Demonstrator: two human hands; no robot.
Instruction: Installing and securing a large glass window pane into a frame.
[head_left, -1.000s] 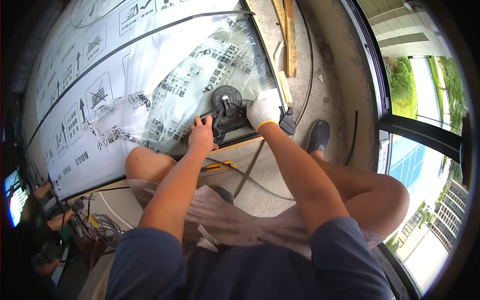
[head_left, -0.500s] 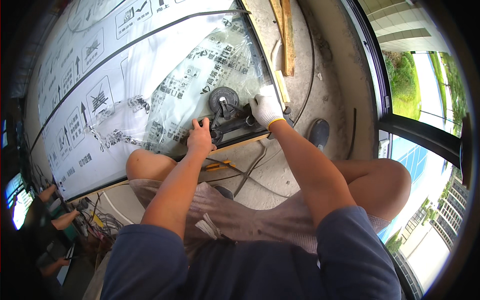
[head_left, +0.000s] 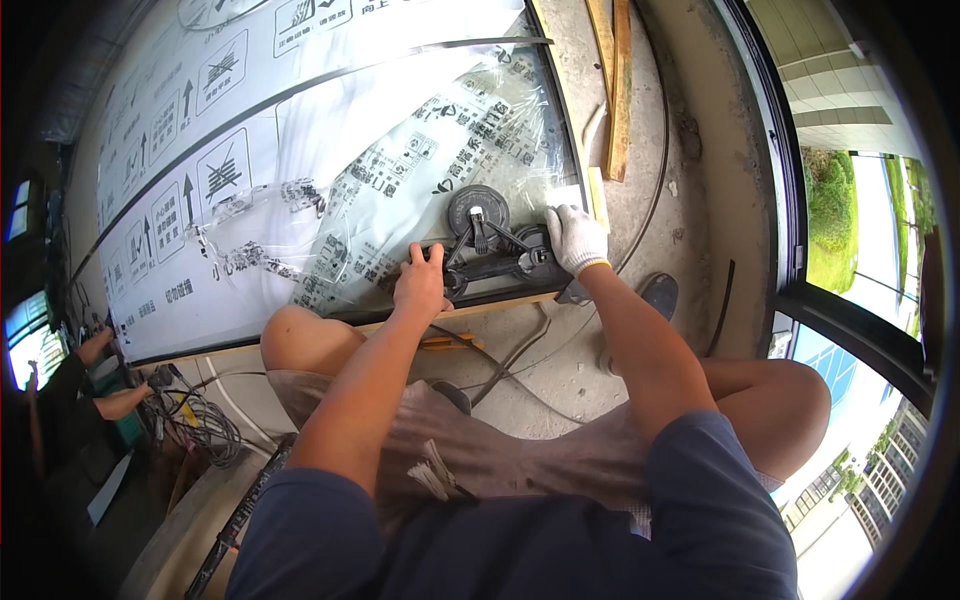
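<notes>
A black suction lifter (head_left: 495, 268) with three round cups lies on the near right corner of a large glass pane (head_left: 490, 160), which is partly wrapped in printed film. My bare left hand (head_left: 422, 280) is closed on the lifter's left end, its thumb by the pane's near edge. My right hand (head_left: 579, 238), in a white knit glove, has its bent fingers together against the lifter's right cup, beside the pane's right edge. The gripping side of both hands is hidden from above. The far cup (head_left: 478, 212) shows fully, with its lever lying across it.
Wooden strips (head_left: 615, 100) lie on the concrete floor beyond the pane's right side. Cables (head_left: 500, 370) and a yellow tool (head_left: 447, 342) are on the floor by my legs. A window frame (head_left: 850, 320) stands at right. At far left another person's arms (head_left: 120, 400) show near coiled cables (head_left: 205, 430).
The whole view has shifted, so the pane and lifter appear farther right. My gloved hand has slid slightly right along the lifter, uncovering more of its right cup. My left hand stays at the left end.
</notes>
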